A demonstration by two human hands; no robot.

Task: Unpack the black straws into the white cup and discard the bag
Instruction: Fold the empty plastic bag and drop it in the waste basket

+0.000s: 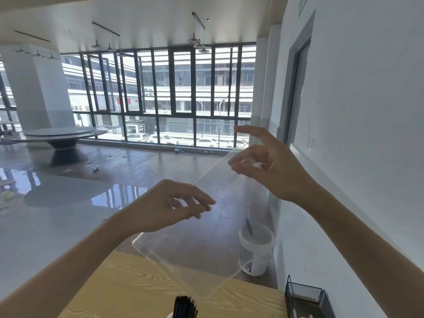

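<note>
A clear plastic bag (202, 244) hangs in the air above the wooden table (128, 288), held by its top edge. My left hand (174, 203) pinches the bag's upper left corner. My right hand (263, 161), higher and further right, pinches the upper right corner. The bag looks empty and its lower corner points down near the table's far edge. A bunch of black straws (184, 307) stands upright at the bottom of the view. Only a sliver of the white cup (169, 315) under the straws shows.
A black mesh bin (305, 297) sits at the table's right end by the white wall. Beyond the table, a white bucket (257, 249) with a stick in it stands on the floor. A round table (59, 136) is far off on the left.
</note>
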